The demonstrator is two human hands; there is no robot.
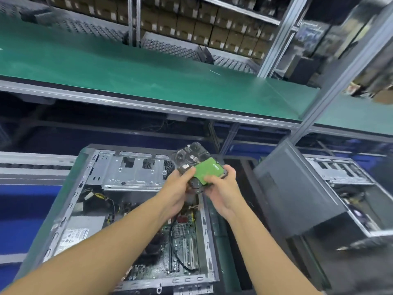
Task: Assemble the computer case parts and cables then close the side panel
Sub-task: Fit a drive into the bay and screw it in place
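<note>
Hard drive [191, 156] held in air above far right corner of open computer case [66, 211], green circuit board [209, 170] facing up. Left hand [177, 188] curled round near-left edge, thumb on top. Right hand [221, 192] wraps near-right corner, thumb on board. Likely dense, rigid, smooth-sided, shock-sensitive. Better hold: bare metal side edges, off board and connector. Drive cage [131, 173] probable seat.

green shelf [127, 81] | cardboard boxes [191, 24] behind | perforated panels [170, 48] at its back | metal post [343, 75] right
</note>
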